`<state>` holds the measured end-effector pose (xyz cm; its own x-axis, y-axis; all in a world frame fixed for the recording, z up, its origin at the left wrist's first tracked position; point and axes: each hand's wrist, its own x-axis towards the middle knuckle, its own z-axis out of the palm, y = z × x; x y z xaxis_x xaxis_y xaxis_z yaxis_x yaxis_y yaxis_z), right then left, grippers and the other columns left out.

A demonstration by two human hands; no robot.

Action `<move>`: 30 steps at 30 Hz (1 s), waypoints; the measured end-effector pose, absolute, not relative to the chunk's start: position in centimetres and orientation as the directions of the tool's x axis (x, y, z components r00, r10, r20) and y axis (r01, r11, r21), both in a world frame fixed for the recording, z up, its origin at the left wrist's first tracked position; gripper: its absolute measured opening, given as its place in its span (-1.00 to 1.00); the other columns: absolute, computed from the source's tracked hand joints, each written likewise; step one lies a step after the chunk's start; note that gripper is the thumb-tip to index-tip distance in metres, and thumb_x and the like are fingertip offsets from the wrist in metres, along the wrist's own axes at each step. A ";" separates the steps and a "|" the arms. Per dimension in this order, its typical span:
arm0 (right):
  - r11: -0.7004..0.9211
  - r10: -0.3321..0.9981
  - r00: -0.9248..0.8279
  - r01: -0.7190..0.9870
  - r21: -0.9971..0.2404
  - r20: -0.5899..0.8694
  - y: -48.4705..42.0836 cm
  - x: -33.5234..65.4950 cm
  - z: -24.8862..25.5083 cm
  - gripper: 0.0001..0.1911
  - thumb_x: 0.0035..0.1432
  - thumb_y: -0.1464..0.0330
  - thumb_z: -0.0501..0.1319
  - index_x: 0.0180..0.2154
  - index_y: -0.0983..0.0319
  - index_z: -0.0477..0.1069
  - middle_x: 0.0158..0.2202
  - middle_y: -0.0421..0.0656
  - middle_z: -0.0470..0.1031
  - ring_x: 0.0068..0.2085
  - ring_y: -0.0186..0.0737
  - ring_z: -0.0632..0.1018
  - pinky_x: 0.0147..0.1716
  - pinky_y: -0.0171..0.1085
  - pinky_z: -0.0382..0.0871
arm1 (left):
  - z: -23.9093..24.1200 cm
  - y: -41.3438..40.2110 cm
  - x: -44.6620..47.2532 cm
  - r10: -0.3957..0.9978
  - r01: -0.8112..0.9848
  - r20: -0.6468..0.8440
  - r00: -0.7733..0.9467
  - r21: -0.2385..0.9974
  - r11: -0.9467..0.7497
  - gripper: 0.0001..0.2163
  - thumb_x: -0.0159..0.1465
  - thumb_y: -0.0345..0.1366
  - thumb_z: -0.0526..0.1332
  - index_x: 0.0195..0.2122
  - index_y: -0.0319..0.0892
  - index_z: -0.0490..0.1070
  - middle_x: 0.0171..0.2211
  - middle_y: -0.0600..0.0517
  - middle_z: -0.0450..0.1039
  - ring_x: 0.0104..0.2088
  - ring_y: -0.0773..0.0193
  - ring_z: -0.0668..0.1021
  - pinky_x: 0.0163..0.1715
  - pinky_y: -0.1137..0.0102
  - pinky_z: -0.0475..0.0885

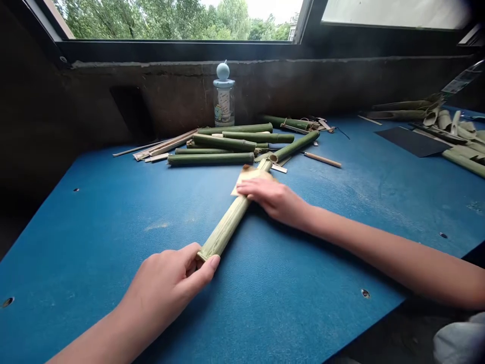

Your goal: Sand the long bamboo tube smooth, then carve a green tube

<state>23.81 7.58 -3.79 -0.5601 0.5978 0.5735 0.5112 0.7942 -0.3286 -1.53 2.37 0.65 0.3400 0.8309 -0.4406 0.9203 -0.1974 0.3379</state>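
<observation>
A pale, scraped bamboo stick [227,225] lies slantwise on the blue table [94,222]. My left hand [170,283] pinches its near end between thumb and fingers. My right hand [275,198] lies over the stick's far part, fingers pressed down on a tan sheet of sandpaper [252,177] wrapped on the bamboo.
A pile of green bamboo tubes [227,144] and thin split strips [162,146] lies behind the hands. A small jar with a light blue lid [223,101] stands by the wall. A thin wooden stick [322,160] lies to the right; a dark sheet [413,140] and bamboo peelings [450,121] lie far right.
</observation>
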 end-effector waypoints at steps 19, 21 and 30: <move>0.892 0.442 -0.712 0.411 -0.188 0.546 6.3 22.7 -3.6 -0.67 0.38 0.44 0.02 0.05 0.31 0.46 0.09 -0.06 0.53 0.19 -0.25 0.46 0.28 -0.23 0.28 | 0.1 3.3 -1.9 0.788 0.894 -0.462 0.406 0.378 -0.239 -0.50 0.28 0.21 -0.18 -0.50 -0.10 0.18 -0.59 0.12 0.31 -0.53 0.27 0.35 -0.50 0.36 0.04; 0.847 0.512 -0.658 0.493 -0.198 0.552 7.4 23.6 -3.7 -0.67 0.38 0.42 0.01 0.03 0.30 0.48 0.06 -0.03 0.55 0.16 -0.19 0.49 0.25 -0.16 0.32 | 0.3 3.2 -1.8 0.791 0.895 -0.463 0.400 0.382 -0.230 -0.49 0.28 0.21 -0.18 -0.51 -0.10 0.17 -0.58 0.12 0.32 -0.53 0.27 0.36 -0.50 0.37 0.05; 0.510 0.803 -0.216 0.731 -0.453 0.555 10.9 30.1 -1.3 -0.63 0.39 0.25 0.04 0.04 0.24 0.49 -0.05 -0.05 0.60 0.00 -0.07 0.59 0.04 -0.12 0.44 | 1.8 4.5 -3.7 0.923 0.843 -0.210 0.323 0.507 -0.180 -0.56 0.29 0.14 -0.07 -0.48 -0.10 0.25 -0.57 0.12 0.39 -0.51 0.26 0.43 -0.47 0.38 0.21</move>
<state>30.12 10.95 -1.29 -0.2158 0.8033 0.5551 0.7314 0.5096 -0.4532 -3.69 4.46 1.80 0.3230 0.9227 -0.2104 0.8433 -0.1796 0.5066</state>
